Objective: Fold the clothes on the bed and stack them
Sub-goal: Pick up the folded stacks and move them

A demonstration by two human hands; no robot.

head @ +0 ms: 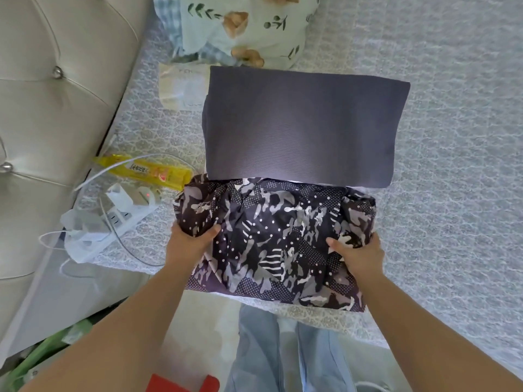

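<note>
A dark patterned garment point(277, 239) with grey and white camouflage shapes lies folded near the front edge of the bed point(452, 165). My left hand point(189, 241) grips its left side, thumb on top. On its right side, my right hand point(359, 253) grips the fabric the same way. Just behind it lies a neatly folded dark grey-blue garment point(302, 125), flat on the bed, with its near edge touching the patterned one.
A floral pillow point(243, 26) sits at the back. Left of the clothes are a yellow packet point(152, 171), a white power strip with cables point(104, 222) and a white paper point(184, 86). A padded headboard point(51, 94) stands at the left.
</note>
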